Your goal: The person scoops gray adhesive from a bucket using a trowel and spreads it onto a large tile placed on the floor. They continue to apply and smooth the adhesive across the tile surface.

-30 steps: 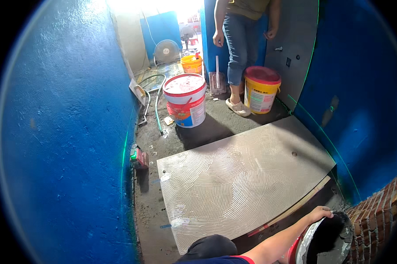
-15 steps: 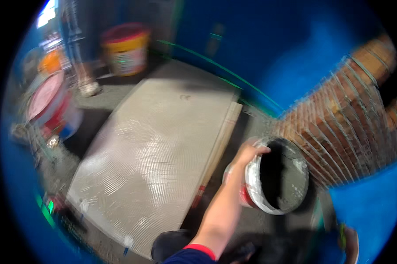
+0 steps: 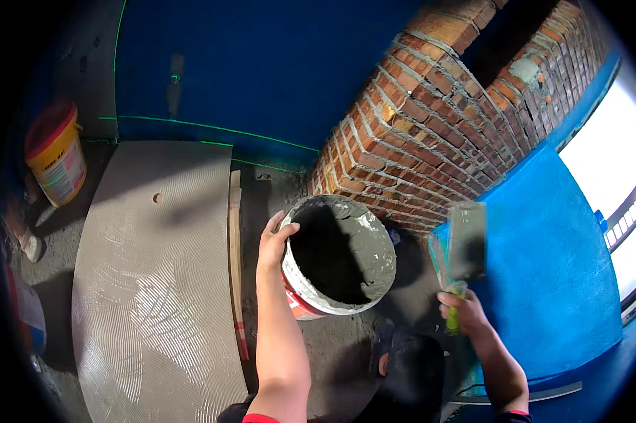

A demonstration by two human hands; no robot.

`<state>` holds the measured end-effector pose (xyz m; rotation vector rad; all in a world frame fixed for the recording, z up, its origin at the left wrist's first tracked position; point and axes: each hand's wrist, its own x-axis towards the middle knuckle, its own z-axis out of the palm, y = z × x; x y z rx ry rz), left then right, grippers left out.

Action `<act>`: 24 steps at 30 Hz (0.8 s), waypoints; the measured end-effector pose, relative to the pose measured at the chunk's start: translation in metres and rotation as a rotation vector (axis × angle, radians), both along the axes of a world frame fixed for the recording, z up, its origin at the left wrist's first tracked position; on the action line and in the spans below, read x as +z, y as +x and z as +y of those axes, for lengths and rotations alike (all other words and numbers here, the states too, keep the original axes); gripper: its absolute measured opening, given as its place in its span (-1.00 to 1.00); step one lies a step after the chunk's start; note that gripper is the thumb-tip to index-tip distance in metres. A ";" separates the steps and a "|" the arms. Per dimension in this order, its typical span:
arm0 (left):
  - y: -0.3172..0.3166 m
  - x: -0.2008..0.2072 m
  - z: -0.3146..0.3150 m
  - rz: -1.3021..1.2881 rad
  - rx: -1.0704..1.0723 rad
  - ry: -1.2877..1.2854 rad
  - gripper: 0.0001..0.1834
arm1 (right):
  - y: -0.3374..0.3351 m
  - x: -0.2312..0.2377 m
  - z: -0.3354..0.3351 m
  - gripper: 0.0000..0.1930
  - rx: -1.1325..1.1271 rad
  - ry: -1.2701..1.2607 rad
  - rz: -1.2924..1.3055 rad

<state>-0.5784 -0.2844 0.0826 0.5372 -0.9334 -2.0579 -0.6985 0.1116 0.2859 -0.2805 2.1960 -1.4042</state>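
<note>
My left hand (image 3: pixel 274 241) is closed over the left rim of a bucket (image 3: pixel 323 303), thumb on the inner side. The bucket is white and red, its rim smeared with grey mortar. Wet grey mortar (image 3: pixel 367 247) coats its inside, part of which lies in dark shadow. To the right of the bucket, my right hand (image 3: pixel 466 311) is wrapped round the yellow-green handle of a trowel (image 3: pixel 467 236). Its broad blade points away from me, slightly blurred and grey with mortar. Left of my left arm lies a large slab (image 3: pixel 156 282) covered in combed ridges of adhesive.
A wooden strip (image 3: pixel 235 261) runs along the slab's right edge. Behind the bucket rises a brick wall (image 3: pixel 416 120), beside a blue wall (image 3: pixel 247 63). A blue-coated surface (image 3: pixel 543 268) is at the right. A yellow bucket with red top (image 3: pixel 58 158) and a person's foot (image 3: pixel 30 247) are at far left.
The view has swung right, so the slab and bucket appear further left. My right hand with the trowel has come up from the lower right edge. My left hand still grips the bucket rim.
</note>
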 end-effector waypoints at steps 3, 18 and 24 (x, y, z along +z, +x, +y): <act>0.027 -0.005 -0.016 0.018 0.017 0.052 -0.16 | -0.038 -0.052 -0.048 -0.76 0.099 0.000 -0.110; -0.030 0.025 0.046 -0.313 -0.080 -0.104 -0.34 | -0.324 -0.300 0.010 -0.28 0.398 0.343 0.044; -0.036 0.031 0.048 -0.440 0.057 -0.148 -0.68 | -0.373 -0.329 -0.054 -0.31 0.621 0.318 0.001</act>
